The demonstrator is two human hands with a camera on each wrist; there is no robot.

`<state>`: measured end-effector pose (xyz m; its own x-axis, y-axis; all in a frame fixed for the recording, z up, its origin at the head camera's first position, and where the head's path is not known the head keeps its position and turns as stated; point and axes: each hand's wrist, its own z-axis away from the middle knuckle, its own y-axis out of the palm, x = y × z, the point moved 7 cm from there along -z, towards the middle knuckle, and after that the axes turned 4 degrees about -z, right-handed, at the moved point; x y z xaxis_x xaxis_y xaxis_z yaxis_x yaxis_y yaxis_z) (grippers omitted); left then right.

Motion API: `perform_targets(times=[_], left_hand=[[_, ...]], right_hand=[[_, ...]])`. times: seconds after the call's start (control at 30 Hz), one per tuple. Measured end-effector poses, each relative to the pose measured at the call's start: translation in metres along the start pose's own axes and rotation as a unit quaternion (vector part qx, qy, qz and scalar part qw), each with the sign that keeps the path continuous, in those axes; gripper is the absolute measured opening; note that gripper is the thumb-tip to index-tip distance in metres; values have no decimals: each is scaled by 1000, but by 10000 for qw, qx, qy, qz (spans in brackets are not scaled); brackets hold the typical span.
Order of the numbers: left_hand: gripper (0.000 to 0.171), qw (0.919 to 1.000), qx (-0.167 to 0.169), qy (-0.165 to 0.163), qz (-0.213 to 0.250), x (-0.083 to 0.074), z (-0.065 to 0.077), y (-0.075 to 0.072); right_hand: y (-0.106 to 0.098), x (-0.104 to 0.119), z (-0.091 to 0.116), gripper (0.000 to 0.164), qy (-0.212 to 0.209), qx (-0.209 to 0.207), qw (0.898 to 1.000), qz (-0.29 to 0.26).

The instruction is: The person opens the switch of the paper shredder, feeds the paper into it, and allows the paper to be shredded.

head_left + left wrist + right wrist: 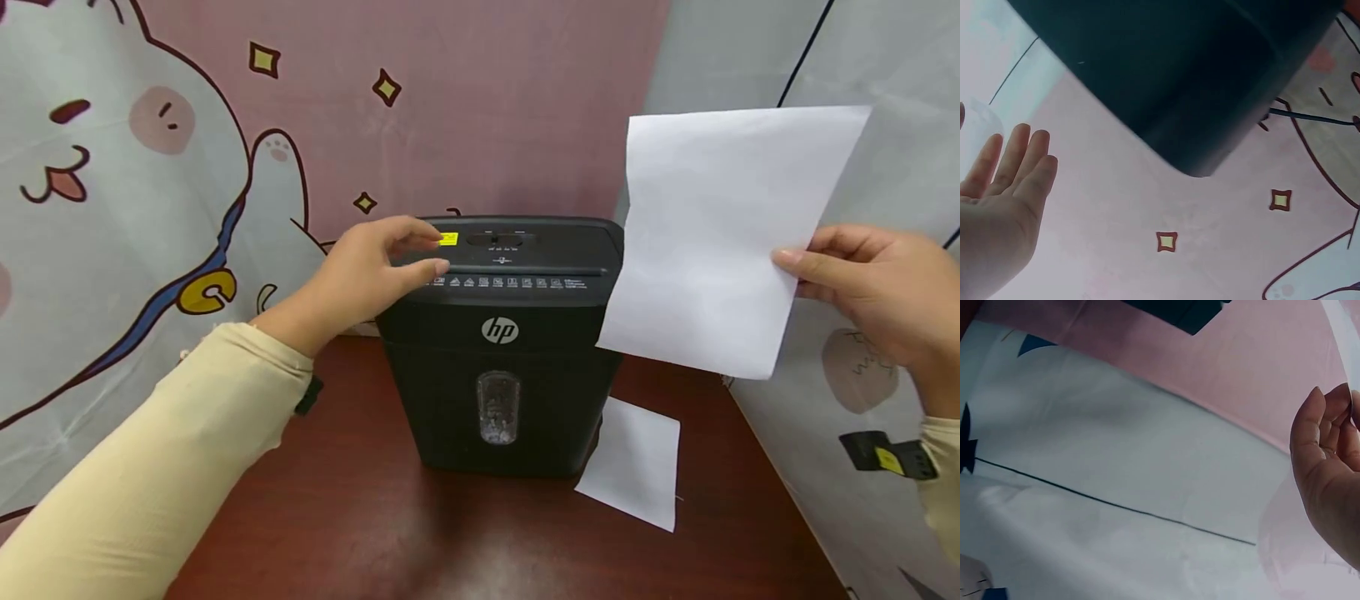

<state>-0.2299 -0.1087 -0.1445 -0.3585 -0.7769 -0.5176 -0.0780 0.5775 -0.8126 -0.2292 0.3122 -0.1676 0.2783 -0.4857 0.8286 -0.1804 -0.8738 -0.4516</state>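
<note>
A black HP paper shredder [442, 375] stands upright on the table, with paper bits visible through its small front window [498, 408]. My left hand [375, 262] is at the left end of the shredder's top, fingers relaxed and thumb apart, holding nothing; the left wrist view shows that hand [1010, 194] beside the shredder's dark side [1172, 75]. To the right, my right hand [877, 283] pinches a white paper sheet [720, 225] by its right edge. The sheet hangs in the air, covering the shredder's right edge. In the right wrist view the hand [1329, 462] grips the sheet's edge.
Another white paper sheet [633, 467] lies on the reddish-brown table [337, 517], partly behind the shredder's lower right. Behind stands a pink and white cartoon-printed cloth [487, 108]. A power cord [1310, 117] runs from the shredder in the left wrist view.
</note>
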Motion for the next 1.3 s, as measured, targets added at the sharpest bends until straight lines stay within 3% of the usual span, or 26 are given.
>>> perform_targets(times=[0.13, 0.27, 0.43, 0.57, 0.67, 0.8, 0.87, 1.1, 1.3], left_hand=[[39, 9997, 21, 100, 209, -14, -5, -4], [40, 9992, 76, 154, 353, -24, -12, -7], [40, 9985, -10, 213, 497, -36, -21, -14], [40, 9978, -82, 217, 622, -44, -26, -19], [41, 9977, -136, 192, 630, -47, -29, -23], [43, 9976, -205, 114, 646, -51, -32, -26], [44, 9975, -220, 78, 660, -53, -34, -27], [43, 9975, -317, 164, 617, -64, -45, -28], [38, 9973, -437, 89, 585, -71, -52, -29]], right_hand=[[3, 13, -6, 15, -118, 15, 9999, -62], [7, 25, -14, 12, -116, 116, 9980, -614], [18, 40, -24, 9, -230, 461, 9814, -1850], [26, 49, -31, 6, -159, 652, 9712, -2288], [30, 56, -36, 2, -105, 682, 9735, -2182], [37, 62, -44, 10, -97, 621, 9727, -2235], [41, 66, -47, 13, -110, 647, 9675, -2441], [59, 83, -52, 18, -280, 786, 9800, -1809], [72, 92, -56, 20, -373, 792, 9828, -1627]])
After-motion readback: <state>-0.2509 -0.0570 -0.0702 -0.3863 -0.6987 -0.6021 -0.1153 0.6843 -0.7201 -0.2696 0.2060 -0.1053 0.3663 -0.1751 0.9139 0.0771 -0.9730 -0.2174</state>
